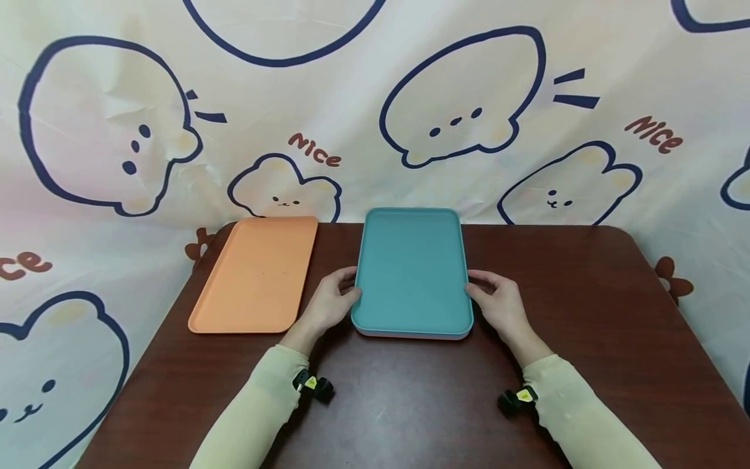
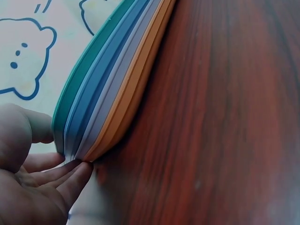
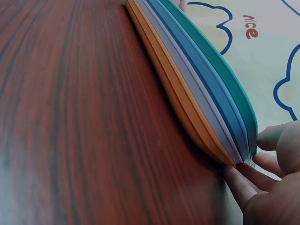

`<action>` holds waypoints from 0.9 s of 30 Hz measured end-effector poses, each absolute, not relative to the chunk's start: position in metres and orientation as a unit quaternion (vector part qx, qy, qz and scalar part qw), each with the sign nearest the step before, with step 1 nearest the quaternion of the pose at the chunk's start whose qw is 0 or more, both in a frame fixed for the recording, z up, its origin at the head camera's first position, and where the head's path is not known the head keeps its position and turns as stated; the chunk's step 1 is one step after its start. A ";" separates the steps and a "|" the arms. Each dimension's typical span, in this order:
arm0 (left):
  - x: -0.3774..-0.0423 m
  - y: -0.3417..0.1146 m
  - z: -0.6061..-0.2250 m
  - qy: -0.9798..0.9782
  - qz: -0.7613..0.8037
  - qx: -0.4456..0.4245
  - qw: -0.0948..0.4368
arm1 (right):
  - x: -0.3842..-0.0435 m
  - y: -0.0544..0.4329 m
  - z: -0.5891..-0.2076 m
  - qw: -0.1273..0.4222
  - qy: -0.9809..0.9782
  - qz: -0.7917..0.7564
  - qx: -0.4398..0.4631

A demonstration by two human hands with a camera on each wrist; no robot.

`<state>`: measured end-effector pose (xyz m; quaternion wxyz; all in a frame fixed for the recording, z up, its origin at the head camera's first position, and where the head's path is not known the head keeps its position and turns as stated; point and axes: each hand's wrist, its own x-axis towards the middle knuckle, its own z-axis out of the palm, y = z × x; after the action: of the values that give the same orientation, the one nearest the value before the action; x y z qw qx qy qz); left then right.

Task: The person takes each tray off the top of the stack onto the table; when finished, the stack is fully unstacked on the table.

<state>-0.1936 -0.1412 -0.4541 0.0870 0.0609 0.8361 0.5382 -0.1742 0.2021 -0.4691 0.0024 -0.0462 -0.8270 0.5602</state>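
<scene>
A stack of rectangular plastic trays point(image 2: 101, 93) sits at the middle of the table, a teal tray point(image 1: 411, 270) on top. Below the teal rim, both wrist views show blue, pale purple and orange layers. My left hand point(image 1: 329, 298) holds the stack's left side, thumb near the teal rim and the other fingertips spread down the lower edges. On the opposite side, my right hand point(image 1: 498, 303) holds it the same way, its fingertips point(image 3: 234, 174) reaching the orange layer at the bottom.
A separate orange tray point(image 1: 254, 277) lies on the dark wood table point(image 1: 562, 306), left of the stack and beyond my left forearm. Behind the table hangs a pale cloth point(image 1: 346, 85) with cartoon outlines. Each sleeve cuff carries a small black wrist device point(image 1: 316, 385).
</scene>
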 end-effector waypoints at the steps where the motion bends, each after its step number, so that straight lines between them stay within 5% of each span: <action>1: -0.193 -0.144 -0.454 0.839 0.535 0.060 0.085 | -0.175 0.200 -0.469 0.003 -0.828 0.559 -0.045; 27: -0.186 -0.214 -0.447 0.887 0.458 0.030 0.055 | -0.189 0.127 -0.473 0.000 -0.803 0.596 -0.008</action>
<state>-0.1856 -0.2141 -0.4466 0.0552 0.0303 0.8866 0.4583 -0.1893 0.1268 -0.4734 -0.0003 -0.0079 -0.8033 0.5956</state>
